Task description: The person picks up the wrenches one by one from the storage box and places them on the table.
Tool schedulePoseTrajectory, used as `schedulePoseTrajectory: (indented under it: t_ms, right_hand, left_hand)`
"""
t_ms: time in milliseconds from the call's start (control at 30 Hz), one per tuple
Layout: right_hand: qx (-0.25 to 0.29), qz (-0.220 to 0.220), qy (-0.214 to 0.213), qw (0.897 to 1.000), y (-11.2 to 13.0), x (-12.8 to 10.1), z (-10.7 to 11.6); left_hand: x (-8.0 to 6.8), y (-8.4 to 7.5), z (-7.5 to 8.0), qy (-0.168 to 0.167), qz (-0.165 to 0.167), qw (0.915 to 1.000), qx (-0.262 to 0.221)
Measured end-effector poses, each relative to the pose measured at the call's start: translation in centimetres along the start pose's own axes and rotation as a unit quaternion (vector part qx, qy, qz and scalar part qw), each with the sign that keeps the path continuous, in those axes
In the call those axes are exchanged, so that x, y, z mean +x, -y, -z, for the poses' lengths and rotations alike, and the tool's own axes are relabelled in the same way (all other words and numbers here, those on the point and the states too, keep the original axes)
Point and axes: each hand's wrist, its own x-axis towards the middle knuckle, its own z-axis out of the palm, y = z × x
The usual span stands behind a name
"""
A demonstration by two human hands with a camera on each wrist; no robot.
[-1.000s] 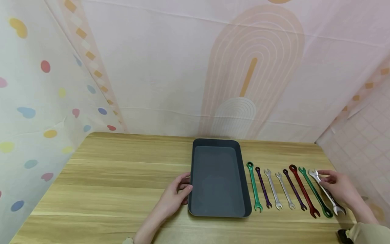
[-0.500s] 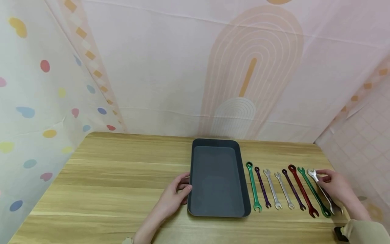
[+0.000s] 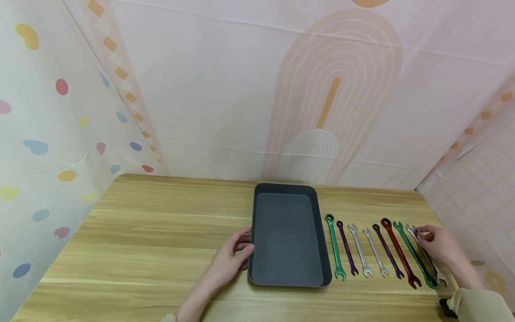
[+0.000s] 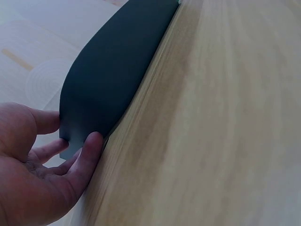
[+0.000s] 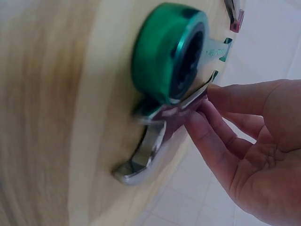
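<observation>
My left hand holds the left side of a dark grey baking tray; in the left wrist view its curled fingers meet the outer wall at the rim and low by the tabletop. At the far right my right hand pinches a silver open-end wrench by its middle, between thumb and fingers. This wrench lies close along a green combination wrench, whose ring end looms large in the right wrist view. The right hand covers part of the silver wrench's shaft.
Left of these, a red wrench, a purple wrench, two silver wrenches, another purple wrench and a green wrench stand in a row beside the tray. A wooden table bears everything, with patterned cloth behind.
My right hand has shifted the silver wrench slightly left, closer to the green one, and its lower end has swung inward. My left hand and the tray have stayed in place.
</observation>
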Motion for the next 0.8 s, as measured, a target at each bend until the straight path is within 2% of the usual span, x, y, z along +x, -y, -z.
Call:
schedulePoseTrajectory:
  t_ms: [800]
  right_hand:
    - [-0.004,0.008,-0.004,1.0,0.45,-0.07,-0.09]
  left_hand:
    - [-0.04,-0.05,-0.02,-0.003,0.001,1.0,0.003]
